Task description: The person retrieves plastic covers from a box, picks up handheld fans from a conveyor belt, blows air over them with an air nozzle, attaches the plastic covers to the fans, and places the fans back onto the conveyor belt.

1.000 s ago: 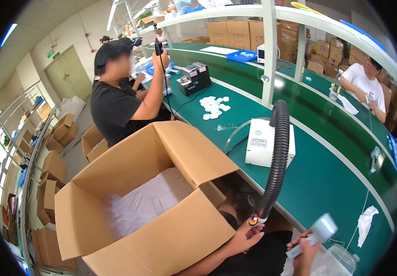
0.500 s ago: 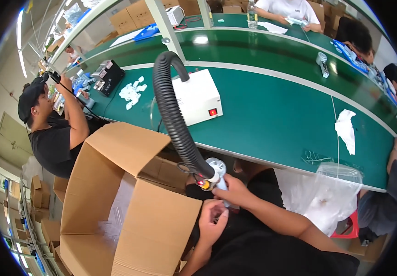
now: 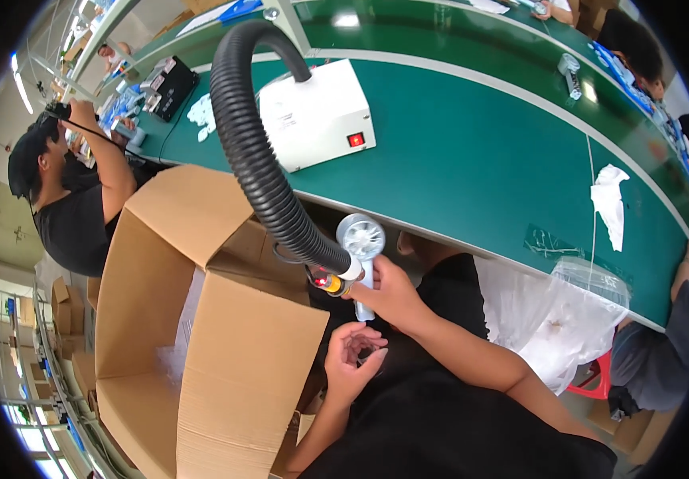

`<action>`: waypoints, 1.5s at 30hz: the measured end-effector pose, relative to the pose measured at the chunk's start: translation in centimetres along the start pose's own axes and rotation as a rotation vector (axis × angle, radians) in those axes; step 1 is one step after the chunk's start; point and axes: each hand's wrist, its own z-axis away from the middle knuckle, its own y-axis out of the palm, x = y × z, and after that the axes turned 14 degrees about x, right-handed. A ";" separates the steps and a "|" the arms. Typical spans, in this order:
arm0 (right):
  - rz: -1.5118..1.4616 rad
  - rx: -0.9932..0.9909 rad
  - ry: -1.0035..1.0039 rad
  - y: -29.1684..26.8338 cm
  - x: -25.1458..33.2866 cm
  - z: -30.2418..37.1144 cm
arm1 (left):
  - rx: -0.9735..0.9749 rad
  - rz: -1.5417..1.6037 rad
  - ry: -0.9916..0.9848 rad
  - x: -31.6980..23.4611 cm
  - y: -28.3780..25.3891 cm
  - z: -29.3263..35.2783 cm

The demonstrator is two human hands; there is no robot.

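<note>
**Air nozzle in right hand, left hand cupped under it**

Green bench point(image 3: 472, 160) runs across the far side; white box unit point(image 3: 316, 112) w/ red switch sits on it. Open cardboard carton point(image 3: 201, 335) stands near-left, clear plastic bags inside. Black ribbed hose point(image 3: 260, 152) arcs from the bench area down to the middle.

Step in hand, by my read: working w/ the hose-end tool over the lap, just right of the carton. Right hand point(image 3: 392, 291) is wrapped round the white fan-faced nozzle point(image 3: 360, 239) at the hose end. Left hand point(image 3: 352, 355) is just below it, palm up, fingers curled loosely; whether a small item lies in it, can't tell.

Next move prob. calls for keeping the nozzle steady and aimed at the cupped palm, hands close but not touching.

Clear bag point(image 3: 552, 311) hangs off the bench edge at right. White cloth point(image 3: 609, 199) lies far right on the bench.
</note>
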 end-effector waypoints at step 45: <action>0.535 0.216 0.163 -5.0 3.5 14.1 | 0.346 0.476 0.074 -1.1 4.0 -6.6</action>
